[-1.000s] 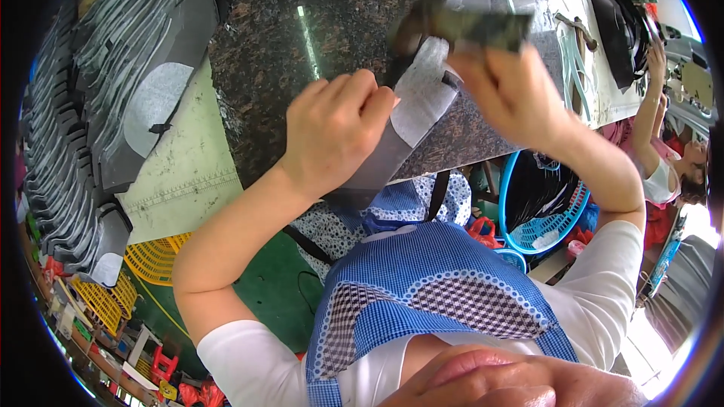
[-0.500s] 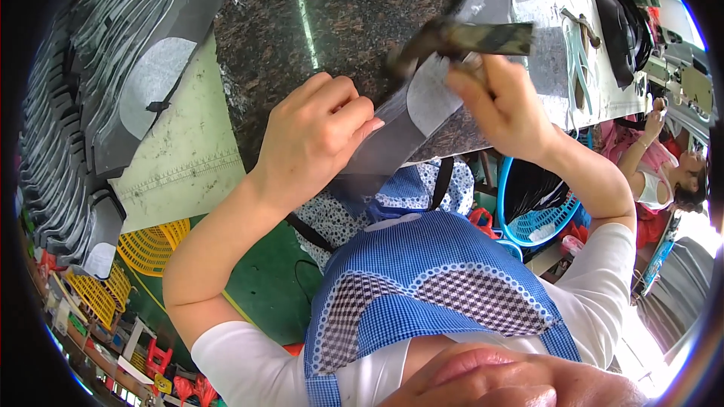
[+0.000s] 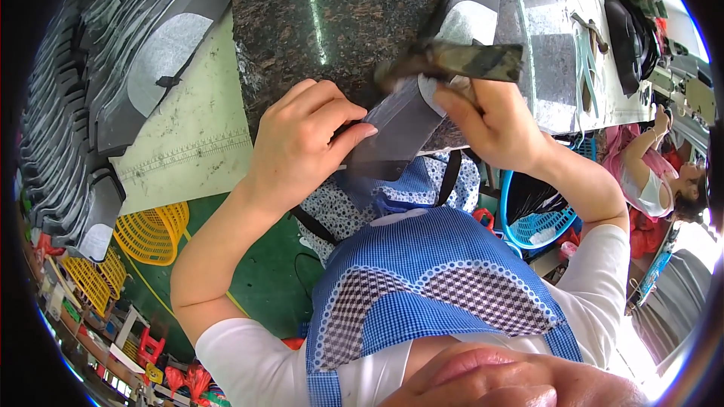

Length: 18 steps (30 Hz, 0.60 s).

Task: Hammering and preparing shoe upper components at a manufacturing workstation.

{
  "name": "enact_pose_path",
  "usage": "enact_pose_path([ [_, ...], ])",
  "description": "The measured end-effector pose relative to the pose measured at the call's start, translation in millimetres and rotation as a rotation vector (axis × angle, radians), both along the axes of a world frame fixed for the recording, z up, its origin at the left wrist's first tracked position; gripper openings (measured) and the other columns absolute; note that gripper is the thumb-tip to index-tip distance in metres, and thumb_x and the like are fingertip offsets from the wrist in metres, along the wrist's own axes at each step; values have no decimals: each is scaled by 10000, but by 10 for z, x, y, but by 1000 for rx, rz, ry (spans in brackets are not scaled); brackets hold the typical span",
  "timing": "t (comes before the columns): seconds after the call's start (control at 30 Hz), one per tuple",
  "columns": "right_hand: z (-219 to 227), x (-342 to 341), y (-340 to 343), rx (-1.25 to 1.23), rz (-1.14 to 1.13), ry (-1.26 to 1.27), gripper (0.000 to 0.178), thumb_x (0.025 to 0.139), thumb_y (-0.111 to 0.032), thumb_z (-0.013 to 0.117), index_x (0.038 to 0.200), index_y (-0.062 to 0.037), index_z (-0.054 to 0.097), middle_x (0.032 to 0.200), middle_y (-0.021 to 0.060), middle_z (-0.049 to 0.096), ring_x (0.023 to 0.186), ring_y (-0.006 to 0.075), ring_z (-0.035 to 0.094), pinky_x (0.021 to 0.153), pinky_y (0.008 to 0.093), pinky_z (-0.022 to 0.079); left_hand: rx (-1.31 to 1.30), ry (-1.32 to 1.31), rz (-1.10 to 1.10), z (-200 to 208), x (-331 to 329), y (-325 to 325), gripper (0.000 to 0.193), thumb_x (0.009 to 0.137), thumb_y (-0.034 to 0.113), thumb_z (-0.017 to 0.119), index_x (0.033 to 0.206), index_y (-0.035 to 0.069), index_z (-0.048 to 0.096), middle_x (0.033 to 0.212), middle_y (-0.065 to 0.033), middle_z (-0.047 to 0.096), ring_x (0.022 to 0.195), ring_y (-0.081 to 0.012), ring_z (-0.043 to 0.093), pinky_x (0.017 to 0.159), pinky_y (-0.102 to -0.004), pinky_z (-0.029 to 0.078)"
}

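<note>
A long dark grey sheet piece (image 3: 396, 132) with pale rounded patches lies slantwise on the speckled brown stone slab (image 3: 302, 45), its near end hanging past the slab's edge. My left hand (image 3: 302, 139) pinches the left edge of this piece between thumb and curled fingers. Closed around a hammer (image 3: 479, 62), my right hand (image 3: 494, 124) is over the piece's middle. The hammer's striking end is smeared by motion just above the left edge; whether it touches cannot be seen. My right fist hides most of the handle.
Stacked grey pieces (image 3: 113, 68) of the same kind fill the left side, beside a pale ruled board (image 3: 185, 158). Yellow baskets (image 3: 154, 234) stand below left, a blue basket (image 3: 539, 226) below right. Another hammer (image 3: 590, 30) lies at right; a person (image 3: 648, 173) sits farther right.
The grey piece and both hands have shifted slightly relative to each other, with the hammer now nearer the piece's left edge. My left fingers stay at that edge.
</note>
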State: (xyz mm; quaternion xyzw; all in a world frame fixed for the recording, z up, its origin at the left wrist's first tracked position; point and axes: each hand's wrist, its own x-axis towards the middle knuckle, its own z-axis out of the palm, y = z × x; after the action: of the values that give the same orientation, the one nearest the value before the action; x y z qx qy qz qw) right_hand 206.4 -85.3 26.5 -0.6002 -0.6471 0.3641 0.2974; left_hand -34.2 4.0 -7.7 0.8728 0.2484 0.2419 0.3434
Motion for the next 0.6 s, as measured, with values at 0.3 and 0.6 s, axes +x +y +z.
enact_pose_path([
  [0.3, -134, -37, -181, 109, 115, -91, 340, 794, -40, 677, 1097, -63, 523, 646, 134, 605, 568, 354, 647, 519, 429, 516, 115, -33, 84, -62, 0, -126, 151, 727, 143, 807, 761, 52, 691, 731, -30, 585, 703, -212, 588, 606, -341, 495],
  [0.6, 48, 289, -131, 233, -470, 322, 173, 1032, -187, 545, 1020, -15, 540, 615, 3, 505, 455, 51, 440, 384, 222, 310, 337, 216, 24, 292, 167, -62, 188, 713, 155, 820, 821, 43, 713, 782, -31, 596, 736, -224, 600, 652, -361, 485],
])
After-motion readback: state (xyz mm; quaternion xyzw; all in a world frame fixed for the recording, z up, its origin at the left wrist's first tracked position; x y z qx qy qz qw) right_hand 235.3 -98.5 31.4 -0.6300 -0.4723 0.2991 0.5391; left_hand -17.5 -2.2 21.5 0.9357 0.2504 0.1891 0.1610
